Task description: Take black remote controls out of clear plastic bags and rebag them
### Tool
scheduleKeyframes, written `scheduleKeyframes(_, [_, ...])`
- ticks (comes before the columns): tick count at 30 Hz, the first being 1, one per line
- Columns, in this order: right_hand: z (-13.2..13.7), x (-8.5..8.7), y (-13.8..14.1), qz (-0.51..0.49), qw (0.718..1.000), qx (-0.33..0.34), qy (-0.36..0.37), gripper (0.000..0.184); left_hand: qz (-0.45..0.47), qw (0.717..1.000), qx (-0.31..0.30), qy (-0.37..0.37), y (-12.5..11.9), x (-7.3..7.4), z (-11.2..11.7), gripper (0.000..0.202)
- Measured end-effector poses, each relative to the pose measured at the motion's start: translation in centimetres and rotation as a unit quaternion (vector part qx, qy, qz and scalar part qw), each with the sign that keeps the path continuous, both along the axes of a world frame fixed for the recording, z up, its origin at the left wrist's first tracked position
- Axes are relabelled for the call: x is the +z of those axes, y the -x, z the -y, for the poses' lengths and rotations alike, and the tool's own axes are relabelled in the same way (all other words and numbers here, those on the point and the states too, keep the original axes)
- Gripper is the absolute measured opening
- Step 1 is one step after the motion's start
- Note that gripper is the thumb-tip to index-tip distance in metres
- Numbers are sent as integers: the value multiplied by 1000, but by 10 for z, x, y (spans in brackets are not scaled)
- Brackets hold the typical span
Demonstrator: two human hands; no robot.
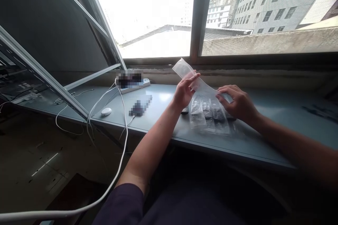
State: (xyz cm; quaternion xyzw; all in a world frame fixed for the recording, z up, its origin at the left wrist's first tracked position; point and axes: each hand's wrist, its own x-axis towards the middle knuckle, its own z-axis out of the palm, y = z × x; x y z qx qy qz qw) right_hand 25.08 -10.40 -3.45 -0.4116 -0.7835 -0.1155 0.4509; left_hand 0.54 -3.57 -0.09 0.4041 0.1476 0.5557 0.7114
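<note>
A long translucent plastic bag is stretched slantwise between my two hands, its loose end raised at the upper left. My left hand has its fingers closed around the middle of the bag. At the bag's lower right end, my right hand pinches the edge between thumb and fingers. Just below lie several clear plastic packets with dark contents, side by side on the grey table. The right hand partly covers the packets' right side. A small dark object shows beside my left wrist.
At the left stand a white power strip, a round white case and a blurred device on a cable. A white cable loops over the table's front edge. A slanted metal frame rises at left; windows are behind.
</note>
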Motion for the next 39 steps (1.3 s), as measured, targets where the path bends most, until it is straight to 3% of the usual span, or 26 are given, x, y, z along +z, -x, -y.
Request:
scheduleKeyframes(7, [5,3,1,21,1000,-13,-7,8,8,999,12,34,1,6,4,51])
scheduleKeyframes(18, [6,7,4,-7,1000,-13,-4,8,50,997,-9,58,-2,3,4,54])
scheduleKeyframes(24, [8,10,2,-28,999,-36,-27,14,-23,999,-29,32,2,4,4,31])
scheduleKeyframes(28, [10,13,5,-55,997,-11,-47,14,-67,996,-38,42,0,2,3,23])
scheduleKeyframes(39, [18,18,13,-47,996,31,-64,17,-125,982,-143,13,-1,-1,7,29])
